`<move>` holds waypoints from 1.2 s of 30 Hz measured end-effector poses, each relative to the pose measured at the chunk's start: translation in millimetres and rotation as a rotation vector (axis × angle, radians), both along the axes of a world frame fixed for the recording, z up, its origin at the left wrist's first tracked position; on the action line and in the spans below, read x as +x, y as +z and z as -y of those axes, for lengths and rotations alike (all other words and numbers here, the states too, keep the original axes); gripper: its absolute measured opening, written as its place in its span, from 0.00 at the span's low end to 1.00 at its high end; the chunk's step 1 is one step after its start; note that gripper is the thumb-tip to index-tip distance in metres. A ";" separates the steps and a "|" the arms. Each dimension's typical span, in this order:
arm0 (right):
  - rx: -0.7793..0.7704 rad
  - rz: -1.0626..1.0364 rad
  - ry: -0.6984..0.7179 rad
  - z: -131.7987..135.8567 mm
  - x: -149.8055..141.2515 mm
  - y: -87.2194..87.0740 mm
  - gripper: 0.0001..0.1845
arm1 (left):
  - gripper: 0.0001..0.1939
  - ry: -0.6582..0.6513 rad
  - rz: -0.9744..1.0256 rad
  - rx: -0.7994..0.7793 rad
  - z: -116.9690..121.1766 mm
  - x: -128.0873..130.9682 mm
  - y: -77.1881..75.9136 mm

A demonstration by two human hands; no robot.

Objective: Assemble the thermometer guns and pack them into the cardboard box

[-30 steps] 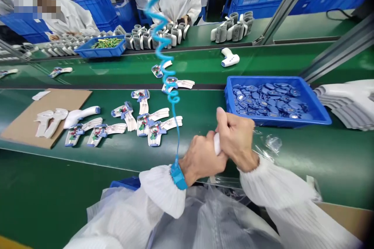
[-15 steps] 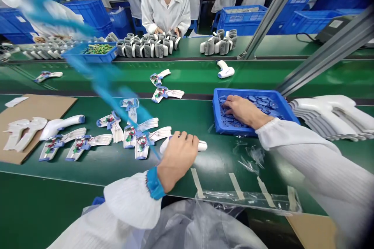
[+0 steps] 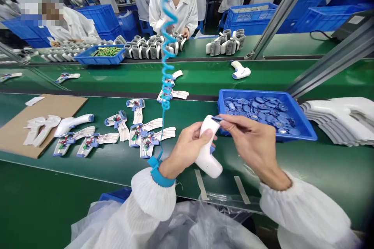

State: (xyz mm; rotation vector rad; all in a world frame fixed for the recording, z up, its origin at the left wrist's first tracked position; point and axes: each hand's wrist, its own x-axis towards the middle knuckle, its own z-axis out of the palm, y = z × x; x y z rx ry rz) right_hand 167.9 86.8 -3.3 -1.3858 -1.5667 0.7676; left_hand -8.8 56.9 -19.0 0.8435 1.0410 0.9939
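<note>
- Watching the left hand (image 3: 182, 151) closed firmly around the white thermometer (image 3: 208, 151), which sits just above the belt (image 3: 58, 175) at the center of the action, its upper end tipped toward the right hand.
- Seeing the right hand (image 3: 255, 146) pinch a small blue piece (image 3: 216, 118) between thumb and forefinger, right at that upper end. The grip is tight and precise, and the other fingers stay curled away.
- Reading the hold: the left hand seems to steady the thermometer so that its top stays open to the right fingertips. The two hands meet there, with nothing in the way.
- Spotting the tray (image 3: 309, 134) at 1 o'clock from the hands, loaded with blue discs (image 3: 257, 113). The small piece looks like their kind, though it is too small to be sure. It sits within easy reach, probably for that reason.
- Noting white shells (image 3: 336, 118) stacked at 3 o'clock, just beyond the tray.
- Checking 10 o'clock: open shells with green boards (image 3: 146, 144) lie in loose rows on the belt, spaced so that each can be picked up alone, with more pale shells on cardboard (image 3: 70, 105) at 9 o'clock.
- Following the blue wrist strap (image 3: 159, 177) on the left wrist up its coiled cord (image 3: 166, 58). The coil appears to leave the arm free to move.
- Catching co-workers (image 3: 172, 4) at 12 o'clock across the line, busy at their own stations.
</note>
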 end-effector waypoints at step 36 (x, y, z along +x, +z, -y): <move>-0.903 -0.163 0.314 77.3 -10.1 -39.9 0.27 | 0.27 0.462 -0.877 0.419 31.0 -5.2 -44.2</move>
